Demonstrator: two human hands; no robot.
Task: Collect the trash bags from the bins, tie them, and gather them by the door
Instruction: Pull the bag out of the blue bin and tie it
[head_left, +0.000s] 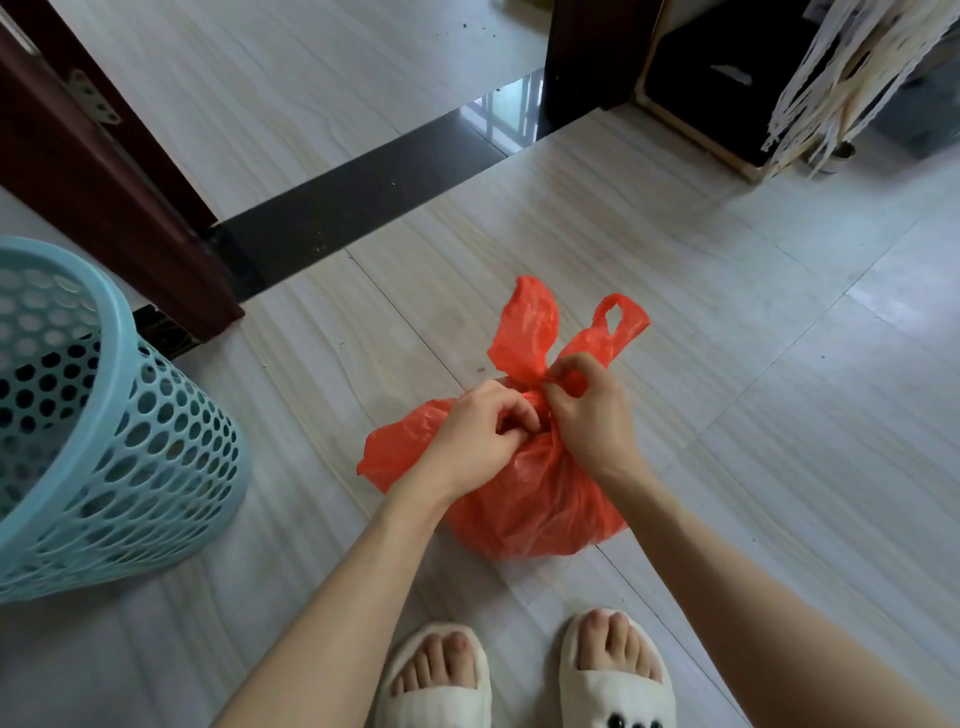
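The red trash bag (530, 499) sits on the floor (779, 415) near the feet. Left hand (478, 431) and right hand (587, 410), both pinched shut on its gathered neck, meet directly above it; the handle loops (561, 332) stand on the far side.

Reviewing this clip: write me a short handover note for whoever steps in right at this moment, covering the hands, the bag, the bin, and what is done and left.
Left hand: closed on the gathered neck of the red bag, on its left side.
Right hand: pinching the neck from the right, where the two handle loops stand up.
The bag sits on the floor tiles in front of the slippers, close to the doorway threshold.
Blue perforated bin: upright to the left, no liner visible.
Done: bag is out of the bin, neck gathered.
Left: finish the knot, which does not look complete, then set the bag by the door. Other bins are out of view.
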